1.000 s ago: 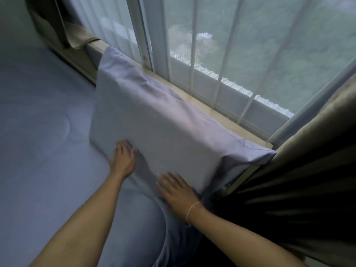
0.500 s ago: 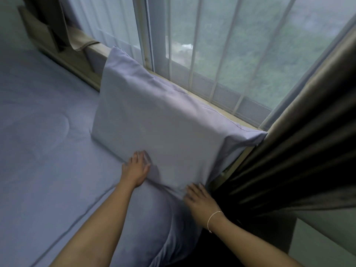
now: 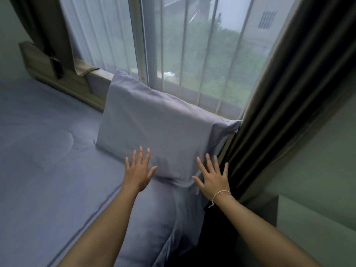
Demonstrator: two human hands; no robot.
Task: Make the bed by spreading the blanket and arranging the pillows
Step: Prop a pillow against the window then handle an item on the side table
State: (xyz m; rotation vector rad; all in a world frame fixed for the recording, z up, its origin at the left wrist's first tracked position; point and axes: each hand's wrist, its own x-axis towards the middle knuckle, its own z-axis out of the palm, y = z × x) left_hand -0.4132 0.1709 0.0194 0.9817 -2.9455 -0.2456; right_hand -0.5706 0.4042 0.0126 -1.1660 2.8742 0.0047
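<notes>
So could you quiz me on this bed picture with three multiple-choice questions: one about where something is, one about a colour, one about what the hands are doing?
1. Where does the pillow stand?
A. Flat in the middle of the bed
B. Propped upright against the window sill
C. On the floor

2. What colour is the pillow's cover?
A. Bright red
B. Pale bluish grey
C. Black

3. How are the left hand and right hand held?
A. Both with fingers spread and straight
B. Both clenched in fists
C. Both gripping the curtain

Answers:
1 B: its upper edge leans on the sill below the glass, its lower edge on the blanket.
2 B: it matches the grey-blue blanket.
3 A: every finger is stretched out at the pillow's lower edge, holding nothing.
</notes>
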